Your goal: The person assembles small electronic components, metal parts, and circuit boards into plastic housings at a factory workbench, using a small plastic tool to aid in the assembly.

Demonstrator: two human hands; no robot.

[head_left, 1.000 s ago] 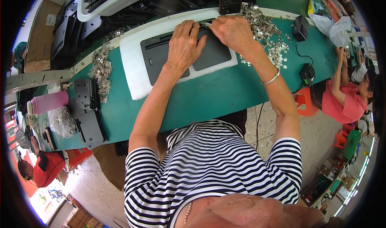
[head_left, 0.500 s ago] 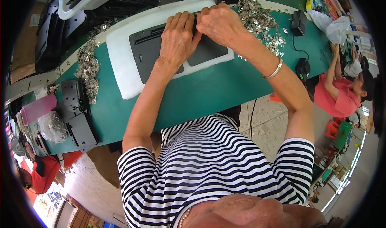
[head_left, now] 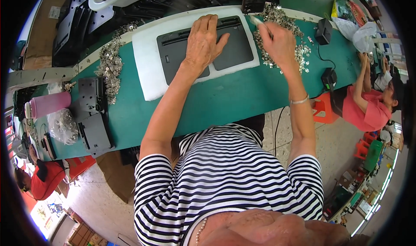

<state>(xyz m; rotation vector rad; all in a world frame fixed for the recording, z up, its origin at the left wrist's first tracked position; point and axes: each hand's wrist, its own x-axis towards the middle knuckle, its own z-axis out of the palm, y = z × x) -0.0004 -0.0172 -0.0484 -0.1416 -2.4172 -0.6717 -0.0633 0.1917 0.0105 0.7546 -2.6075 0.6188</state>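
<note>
While the left hand (head_left: 203,42) stays flat, fingers spread, on the dark grey panel (head_left: 203,51) lying on the white foam pad (head_left: 145,77), the right hand (head_left: 279,44) has left the panel for the pile of small metal clips (head_left: 299,51) to its right, fingertips pinched on a thin tool. Looks like fetching the next clip. Far right: a green-yellow bag (head_left: 344,7); far left: a brown carton (head_left: 41,33) with a white label.

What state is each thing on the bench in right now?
Left hand: flat, palm down, pressing on the dark grey panel.
Right hand: over the pile of small metal parts, fingers pinched on a thin item I cannot make out.
Dark grey panel: lying flat on the white foam pad.
White foam pad: flat on the green bench.
Pile of small metal parts: loose, scattered.
Pink bottle: on its side.
</note>
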